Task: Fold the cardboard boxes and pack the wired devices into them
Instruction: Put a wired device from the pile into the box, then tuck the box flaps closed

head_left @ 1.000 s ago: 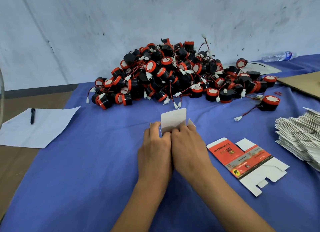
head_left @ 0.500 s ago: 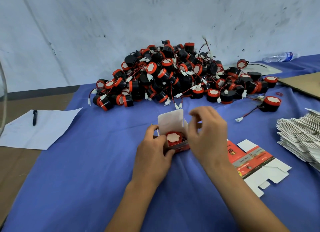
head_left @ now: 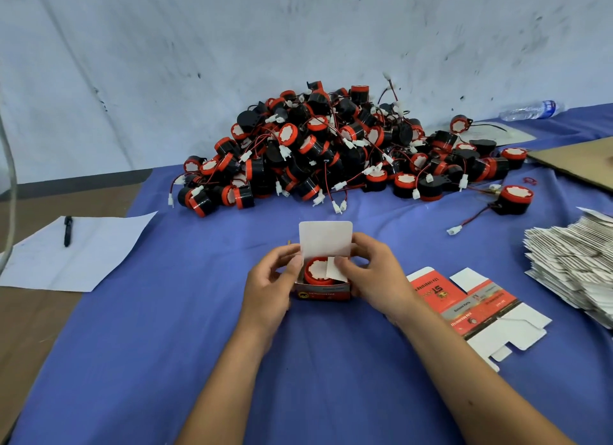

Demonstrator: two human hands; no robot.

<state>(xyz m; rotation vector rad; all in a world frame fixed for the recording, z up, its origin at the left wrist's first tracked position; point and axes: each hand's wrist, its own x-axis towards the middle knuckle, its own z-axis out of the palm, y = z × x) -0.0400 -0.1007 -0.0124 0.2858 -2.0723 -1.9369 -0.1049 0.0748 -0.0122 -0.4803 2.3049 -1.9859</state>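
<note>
Blue-draped desk (head_left: 139,345) against a scuffed wall, with a big pile (head_left: 331,152) of black-and-red wired devices heaped at the back. To the right, a stack (head_left: 574,265) of flat box blanks; nearer, one printed blank (head_left: 464,307) lying unfolded; at the left edge, a sheet of paper (head_left: 76,255) with a pen (head_left: 68,230) on it. At centre, a small folded box (head_left: 323,290) standing on the cloth, lid flap (head_left: 325,237) raised upright, one device (head_left: 318,272) seated inside with its white face up. Left hand (head_left: 270,285) curled round the box's left wall, steadying it. Right hand (head_left: 371,275) wrapped round the right side, thumb and finger pinching the small white side flap (head_left: 332,268) down over the device. Likely step: tucking side flaps before closing the lid. Thin card, light, springy at the creases, easily dented, so best taken by the walls near the corners, not squeezed mid-panel. Device probably firm plastic, modest weight, its lead apt to snag or poke out; wire not visible here, presumably under the body. Lid best pressed by its free edge so the tongue slides in squarely.
</note>
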